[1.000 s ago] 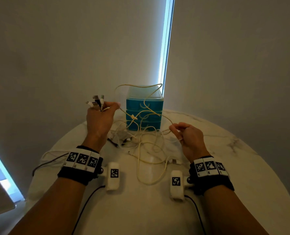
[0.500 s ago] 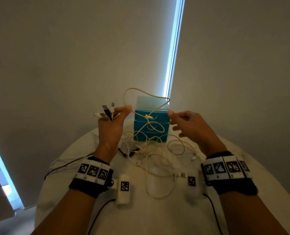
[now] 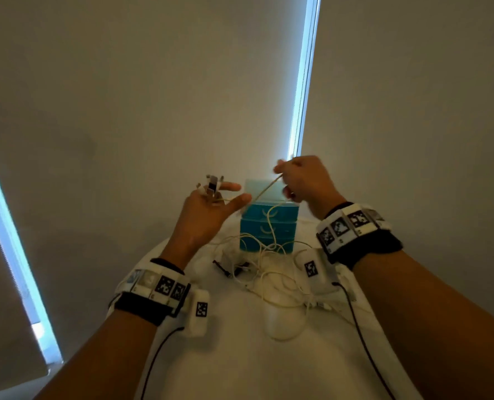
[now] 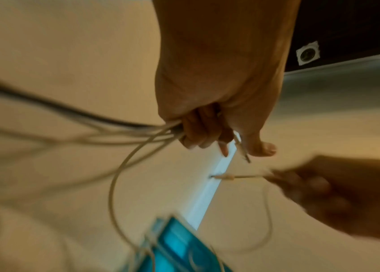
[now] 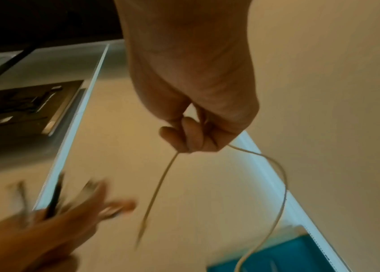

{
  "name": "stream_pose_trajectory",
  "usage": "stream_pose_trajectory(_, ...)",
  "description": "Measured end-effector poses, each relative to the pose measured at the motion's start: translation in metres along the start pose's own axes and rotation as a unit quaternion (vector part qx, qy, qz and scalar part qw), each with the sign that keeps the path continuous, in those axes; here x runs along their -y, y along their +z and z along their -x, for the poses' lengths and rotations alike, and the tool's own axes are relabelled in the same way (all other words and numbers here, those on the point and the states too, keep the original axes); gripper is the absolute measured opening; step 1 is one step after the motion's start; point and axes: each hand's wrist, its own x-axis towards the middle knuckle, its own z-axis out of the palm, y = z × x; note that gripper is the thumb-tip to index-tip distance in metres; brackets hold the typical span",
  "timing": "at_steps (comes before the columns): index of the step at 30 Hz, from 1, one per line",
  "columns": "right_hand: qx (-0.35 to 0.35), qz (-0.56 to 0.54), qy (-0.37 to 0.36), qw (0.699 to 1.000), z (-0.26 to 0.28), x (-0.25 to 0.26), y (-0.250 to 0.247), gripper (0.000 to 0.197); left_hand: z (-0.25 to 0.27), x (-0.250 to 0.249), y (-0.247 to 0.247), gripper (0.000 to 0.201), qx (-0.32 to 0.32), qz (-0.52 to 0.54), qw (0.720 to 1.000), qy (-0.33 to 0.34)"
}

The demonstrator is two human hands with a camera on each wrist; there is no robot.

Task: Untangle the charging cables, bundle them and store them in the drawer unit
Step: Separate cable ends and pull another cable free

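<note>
Head view: left hand (image 3: 208, 215) grips several plug ends, right hand (image 3: 303, 180) pinches one thin cream charging cable (image 3: 264, 192) above the teal plastic drawer unit (image 3: 268, 226) on the white tabletop (image 3: 240, 356); wrist views, blurred: cables look light & floppy, so best taken near the plugs.

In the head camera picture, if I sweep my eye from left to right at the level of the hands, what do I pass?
Bright window strip → left hand holding a cluster of cable plugs → blue plastic drawer unit → right hand pinching a cream cable.
</note>
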Motion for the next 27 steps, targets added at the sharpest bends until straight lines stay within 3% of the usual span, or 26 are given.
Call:
stream_pose_trajectory(3,-0.126,-0.042,0.003,0.991,-0.007,0.003,-0.031,0.031,-0.016,-0.003,-0.040,0.046,-0.025,-0.031,0.999,-0.029)
stream_pose_trajectory(6,-0.139,-0.014,-0.008,0.990,-0.022,0.007,-0.026,0.031,-0.024,-0.010,-0.074,0.045,-0.045,-0.060,0.997,-0.022)
stream_pose_trajectory(9,-0.124,0.017,-0.051,0.991,-0.040,0.018,0.022,0.021,-0.025,-0.020,-0.103,0.037,-0.099,-0.076,0.992,-0.011)
stream_pose_trajectory(10,-0.072,-0.012,-0.065,0.995,-0.040,0.025,0.047,0.017,-0.026,-0.022,-0.112,0.034,-0.134,-0.069,0.988,-0.011)
stream_pose_trajectory(12,0.175,-0.040,-0.058,0.982,-0.026,0.043,0.100,0.030,-0.028,-0.024,-0.132,0.035,-0.218,-0.055,0.974,-0.013)
stream_pose_trajectory(13,0.300,-0.020,-0.042,0.953,-0.013,0.052,0.123,0.052,-0.027,-0.025,-0.141,0.039,-0.250,-0.053,0.967,-0.021)
stream_pose_trajectory(14,0.380,-0.003,-0.022,0.925,-0.004,0.055,0.141,0.077,-0.026,-0.024,-0.150,0.043,-0.271,-0.061,0.960,-0.033)
stream_pose_trajectory(15,0.411,0.007,-0.015,0.912,0.002,0.056,0.153,0.093,-0.025,-0.023,-0.156,0.047,-0.280,-0.074,0.956,-0.048)
stream_pose_trajectory(17,0.377,0.026,-0.054,0.924,0.006,0.054,0.156,0.090,-0.022,-0.018,-0.160,0.052,-0.270,-0.081,0.954,-0.096)
stream_pose_trajectory(20,0.321,0.011,-0.120,0.939,0.012,0.049,0.133,0.039,-0.021,-0.005,-0.145,0.050,-0.211,-0.077,0.963,-0.150)
stream_pose_trajectory(21,0.297,-0.006,-0.138,0.945,0.015,0.049,0.121,0.030,-0.021,0.000,-0.135,0.047,-0.189,-0.076,0.967,-0.154)
stream_pose_trajectory(24,0.235,-0.036,-0.163,0.958,0.020,0.050,0.084,0.030,-0.024,0.006,-0.100,0.040,-0.101,-0.083,0.979,-0.159)
stream_pose_trajectory(27,0.237,-0.013,-0.178,0.955,0.022,0.042,0.060,0.037,-0.025,0.004,-0.066,0.035,-0.027,-0.094,0.983,-0.158)
